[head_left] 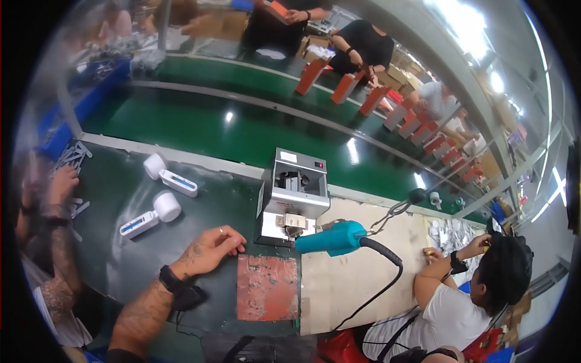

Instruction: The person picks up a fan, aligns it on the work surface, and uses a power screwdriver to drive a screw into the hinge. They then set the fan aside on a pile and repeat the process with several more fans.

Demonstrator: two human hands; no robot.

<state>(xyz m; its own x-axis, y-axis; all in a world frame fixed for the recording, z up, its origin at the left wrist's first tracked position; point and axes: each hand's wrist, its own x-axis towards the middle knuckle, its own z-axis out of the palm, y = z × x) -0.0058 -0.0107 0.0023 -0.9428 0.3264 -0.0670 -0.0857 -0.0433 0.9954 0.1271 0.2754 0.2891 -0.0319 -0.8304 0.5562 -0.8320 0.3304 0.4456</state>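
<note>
My left hand (212, 248) rests low over the dark green work table, just left of a worn red mat (268, 293). Its fingers are loosely bent, a ring on one of them, and nothing shows in them. My right hand is out of view. A teal electric screwdriver (331, 238) with a black cord hangs on a spring hook right of the hand. Behind it stands a grey metal screw feeder (301, 196). Two white handheld devices with round heads, a nearer one (140, 224) and a farther one (179, 182), lie to the left.
At the left, a co-worker's hand (63, 184) is by a pile of grey strips (74, 156). A person in white (433, 308) sits at the right beside loose white parts (451, 236). Beyond runs a green conveyor (200, 127) with orange-and-white boxes (346, 88).
</note>
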